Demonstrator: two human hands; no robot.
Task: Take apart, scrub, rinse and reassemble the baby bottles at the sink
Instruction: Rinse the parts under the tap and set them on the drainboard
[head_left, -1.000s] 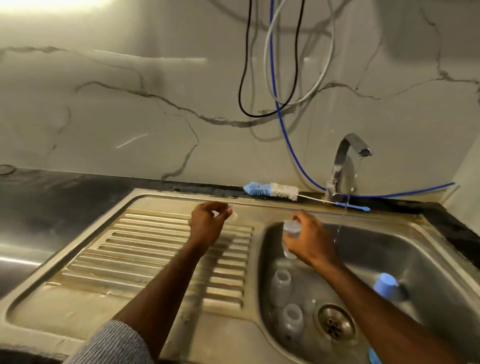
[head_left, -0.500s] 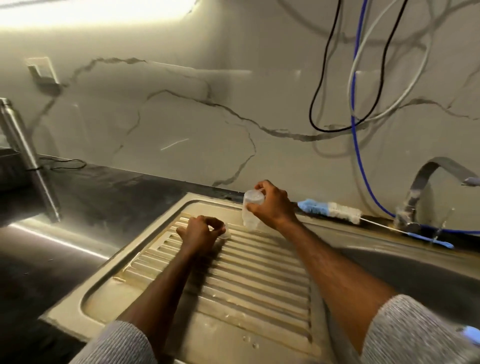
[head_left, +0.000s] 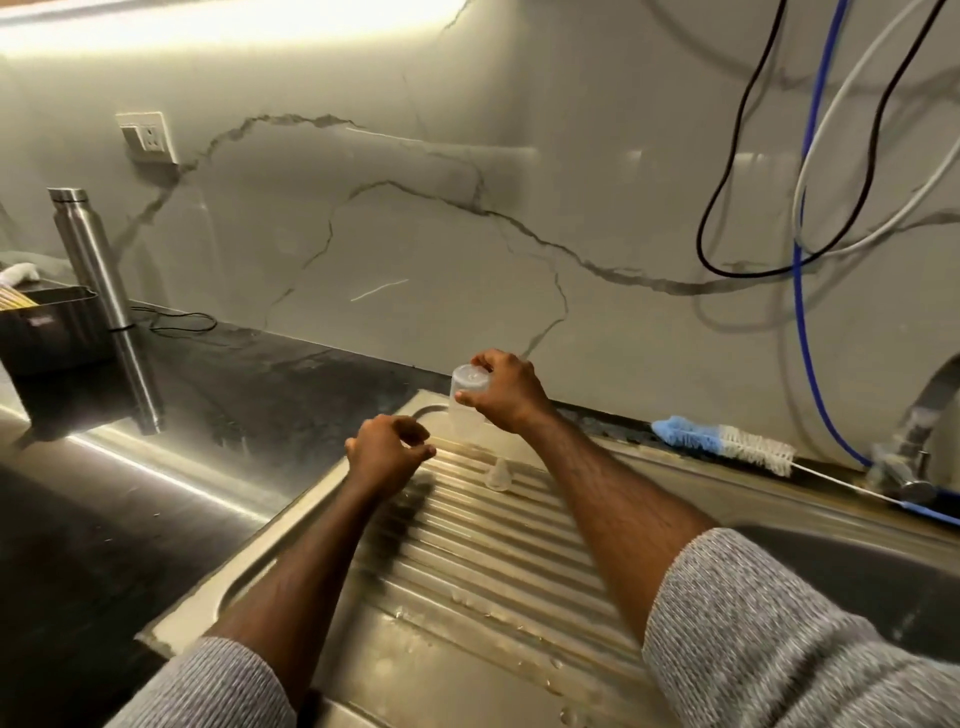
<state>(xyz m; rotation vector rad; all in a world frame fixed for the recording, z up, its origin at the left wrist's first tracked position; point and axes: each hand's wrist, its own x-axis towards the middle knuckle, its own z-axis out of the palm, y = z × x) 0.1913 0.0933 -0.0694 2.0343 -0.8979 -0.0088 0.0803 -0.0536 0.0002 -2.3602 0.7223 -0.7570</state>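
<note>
Drainage seems to be the reason for the way you hold the bottle (head_left: 467, 402): your right hand (head_left: 506, 392) grasps the clear body with thumb and fingers curled round it, base up and mouth down, over the far end of the ribbed drainboard (head_left: 483, 561). Inverted like that, leftover rinse water can run out onto the ribs rather than pool inside. Whether the mouth already touches the steel I cannot tell; the lower edge is faint against the metal.

Just at 5 o'clock from the bottle, a small clear teat (head_left: 497, 474) stands on the ribs, apart from both hands. It looks parked there to drip, close to where the bottle is going, so the pieces stay together for reassembly.

Your left hand (head_left: 387, 453) hovers at 8 o'clock from the bottle, fingers loosely curled with the tips near the thumb; I see nothing held in it, though a very small clear part would be hard to make out.

The bottle brush (head_left: 722, 441) lies along the back ledge at 3 o'clock from the bottle, blue sponge end toward you, white bristles toward the tap (head_left: 914, 426), out of the way yet within reach. The basin (head_left: 857, 571) sits at 4 o'clock, mostly cut off by the frame edge.

Off at 9 o'clock on the dark table (head_left: 171, 395) stand a steel flask (head_left: 98, 270) and a black box (head_left: 47, 332), well apart from the washing.
</note>
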